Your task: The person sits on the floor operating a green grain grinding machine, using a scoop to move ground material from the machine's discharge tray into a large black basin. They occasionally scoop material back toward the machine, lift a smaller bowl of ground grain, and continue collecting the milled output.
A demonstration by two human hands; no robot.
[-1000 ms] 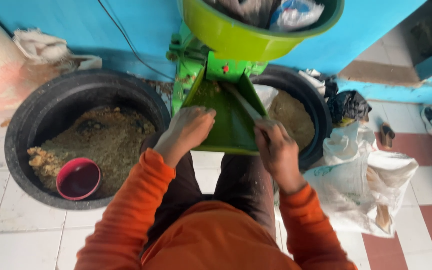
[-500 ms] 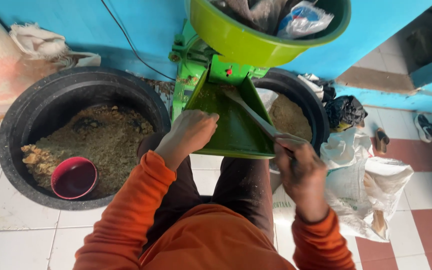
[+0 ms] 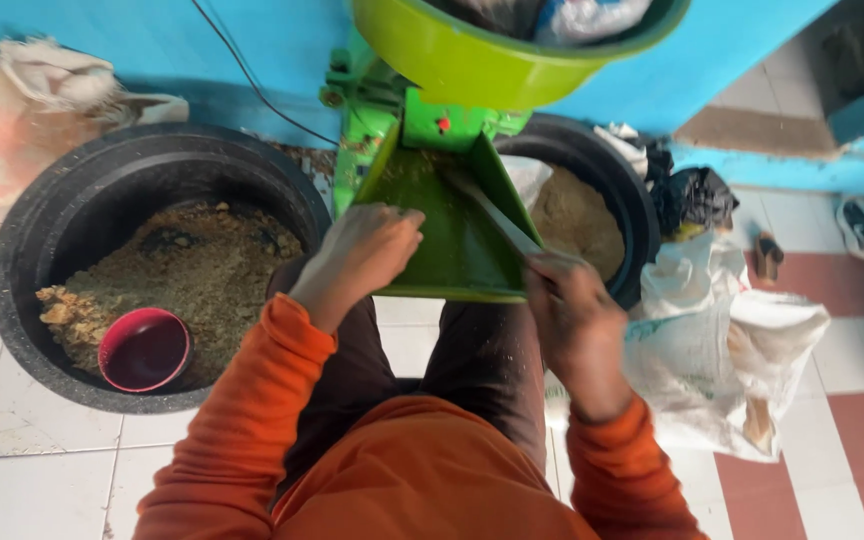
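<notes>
Gripping a thin stick (image 3: 492, 212), the right hand (image 3: 577, 320) is closing its fingers around the near end — the far end is lying in the green chute (image 3: 442, 240). The left hand (image 3: 362, 250) is resting on the chute's left rim, fingers curled loosely. A red bowl (image 3: 144, 348) is sitting in the left black tub (image 3: 22, 250) — among brown meal.

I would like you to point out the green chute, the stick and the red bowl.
green chute (image 3: 452, 245), head view, on its bare sloping floor.
stick (image 3: 497, 215), head view, on the shaft above the right hand.
red bowl (image 3: 144, 348), head view, on its inner bottom.
</notes>
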